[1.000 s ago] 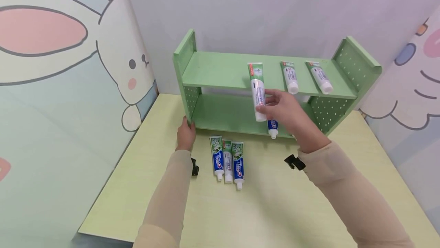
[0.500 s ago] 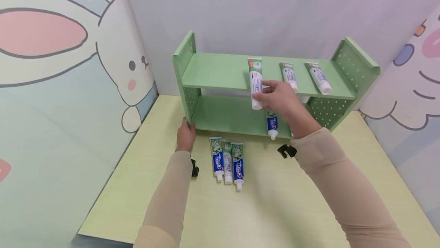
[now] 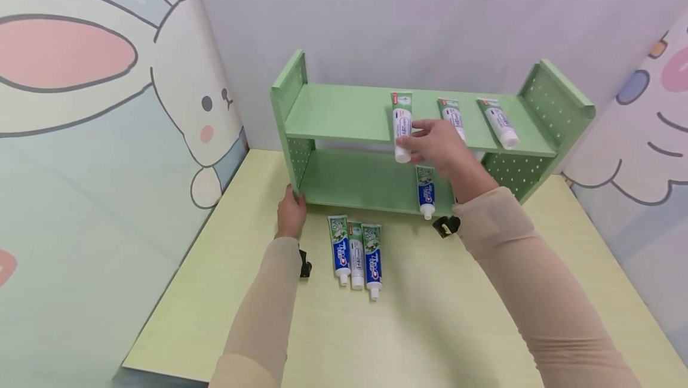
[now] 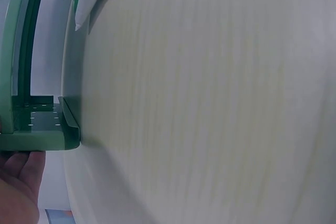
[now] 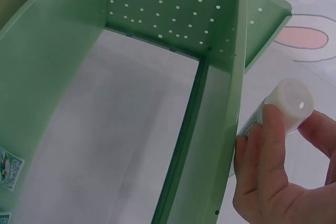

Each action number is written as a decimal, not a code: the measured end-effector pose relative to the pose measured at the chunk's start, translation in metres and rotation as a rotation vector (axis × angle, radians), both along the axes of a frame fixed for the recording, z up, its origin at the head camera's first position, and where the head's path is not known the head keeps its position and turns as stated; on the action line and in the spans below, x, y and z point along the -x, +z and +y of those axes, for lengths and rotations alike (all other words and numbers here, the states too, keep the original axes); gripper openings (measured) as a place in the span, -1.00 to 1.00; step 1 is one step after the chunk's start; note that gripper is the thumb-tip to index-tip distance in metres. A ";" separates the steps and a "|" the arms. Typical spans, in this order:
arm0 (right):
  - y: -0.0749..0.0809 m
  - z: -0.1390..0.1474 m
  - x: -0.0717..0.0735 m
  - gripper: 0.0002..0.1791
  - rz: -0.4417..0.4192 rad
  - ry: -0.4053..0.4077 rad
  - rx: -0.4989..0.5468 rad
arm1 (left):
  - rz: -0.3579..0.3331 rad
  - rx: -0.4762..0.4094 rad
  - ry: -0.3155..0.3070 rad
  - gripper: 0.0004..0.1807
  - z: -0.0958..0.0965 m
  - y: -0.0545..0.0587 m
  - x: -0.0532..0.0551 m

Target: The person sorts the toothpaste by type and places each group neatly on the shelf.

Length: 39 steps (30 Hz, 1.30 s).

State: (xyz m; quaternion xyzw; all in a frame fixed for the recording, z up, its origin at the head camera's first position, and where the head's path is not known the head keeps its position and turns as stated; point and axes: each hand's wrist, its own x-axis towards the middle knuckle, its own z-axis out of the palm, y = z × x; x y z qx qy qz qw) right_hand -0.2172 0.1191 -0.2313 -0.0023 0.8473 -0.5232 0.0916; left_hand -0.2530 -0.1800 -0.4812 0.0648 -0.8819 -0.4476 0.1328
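My right hand [image 3: 438, 144] pinches a white and green toothpaste tube [image 3: 402, 122] near its cap. The tube overlaps the upper board's front edge, left of two similar tubes, one partly behind my hand [image 3: 451, 114] and one farther right [image 3: 498, 123]. From the right wrist, the white cap [image 5: 295, 103] shows between thumb and fingers, close beside the board's edge. My left hand [image 3: 291, 215] grips the lower front corner of the green shelf's left side panel [image 3: 290, 101]; the left wrist view has its fingers [image 4: 32, 174] against that panel [image 4: 39, 141].
On the lower board lies a blue and green toothpaste tube [image 3: 426, 192]. Three more tubes lie side by side on the table in front: blue and green [image 3: 340, 249], white [image 3: 356, 255], and blue and green [image 3: 372, 259]. A pale wall [image 3: 387, 24] stands behind the shelf.
The right hand has carried its toothpaste tube upward and back onto the upper board's front edge. The left hand has stayed at the shelf's side.
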 end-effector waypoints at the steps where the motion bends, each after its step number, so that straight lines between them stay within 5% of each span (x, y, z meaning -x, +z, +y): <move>1: 0.001 0.000 0.001 -0.24 -0.001 -0.001 -0.006 | -0.002 0.002 0.000 -0.58 0.000 0.000 0.000; 28: 0.016 -0.004 0.024 -0.25 -0.058 0.017 -0.190 | -0.004 0.015 0.004 -0.59 0.000 -0.002 0.003; 39: 0.020 -0.006 0.023 -0.52 -0.078 0.030 -0.170 | 0.005 0.014 0.009 -0.59 0.001 -0.004 0.004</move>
